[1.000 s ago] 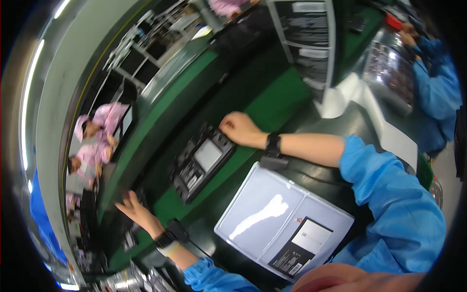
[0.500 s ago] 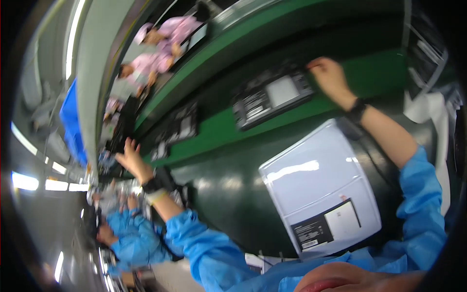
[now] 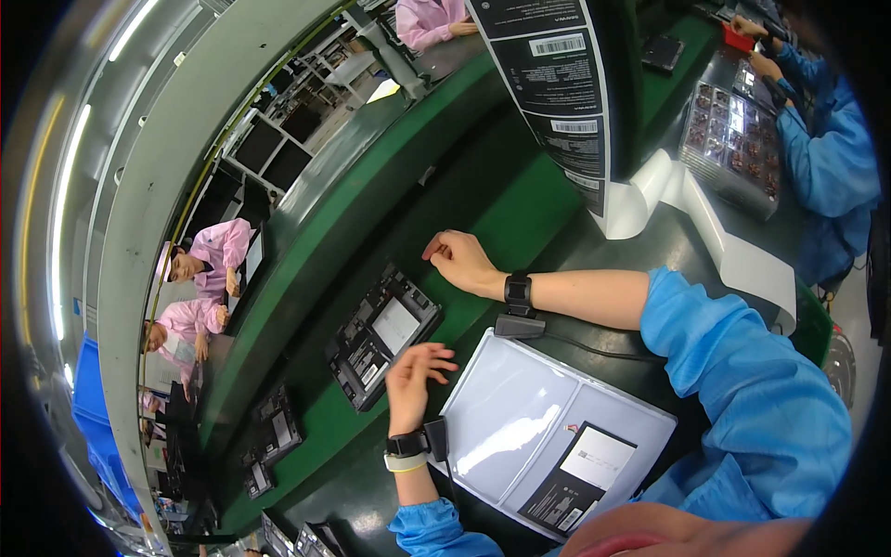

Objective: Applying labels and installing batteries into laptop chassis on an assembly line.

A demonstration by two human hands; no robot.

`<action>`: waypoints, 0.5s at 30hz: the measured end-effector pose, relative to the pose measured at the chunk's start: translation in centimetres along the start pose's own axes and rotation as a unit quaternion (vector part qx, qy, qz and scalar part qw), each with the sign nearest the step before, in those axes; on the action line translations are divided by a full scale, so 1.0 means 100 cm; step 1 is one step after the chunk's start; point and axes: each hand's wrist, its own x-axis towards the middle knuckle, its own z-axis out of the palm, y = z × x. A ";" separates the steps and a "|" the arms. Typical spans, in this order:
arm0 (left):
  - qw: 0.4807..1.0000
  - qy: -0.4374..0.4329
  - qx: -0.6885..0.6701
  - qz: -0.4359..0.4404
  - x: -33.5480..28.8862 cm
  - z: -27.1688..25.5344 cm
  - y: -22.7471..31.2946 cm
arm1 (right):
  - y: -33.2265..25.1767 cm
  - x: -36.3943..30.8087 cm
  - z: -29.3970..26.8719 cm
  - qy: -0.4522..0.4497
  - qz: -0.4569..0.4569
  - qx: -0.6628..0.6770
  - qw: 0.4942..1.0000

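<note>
Two empty hands near a black circuit board (image 3: pixel 380 336)
Left hand (image 3: pixel 411 383) is open; right hand (image 3: pixel 462 262) is loosely curled, mid-frame.

A long green conveyor belt (image 3: pixel 520 200) is seen running diagonally from the lower left to the upper centre of the frame, bordered by a dark green desk (image 3: pixel 640 246). Along the far left, bright ceiling light strips (image 3: pixel 58 223) are curved by the lens. Workers in pink coats (image 3: pixel 209 260) are seated at left, behind dark monitors (image 3: pixel 269 153). A blue crate (image 3: pixel 97 427) is visible at lower left.
</note>
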 end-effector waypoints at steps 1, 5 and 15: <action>1.000 -0.001 0.016 -0.005 0.001 0.004 -0.009 | -0.001 0.001 0.001 0.002 -0.002 -0.003 1.000; 1.000 0.000 0.027 -0.003 0.005 0.012 -0.009 | -0.007 0.003 -0.005 0.035 0.007 0.026 0.999; 0.999 -0.007 -0.005 0.032 0.002 0.002 -0.022 | -0.080 -0.064 -0.083 -0.367 -0.005 0.059 0.928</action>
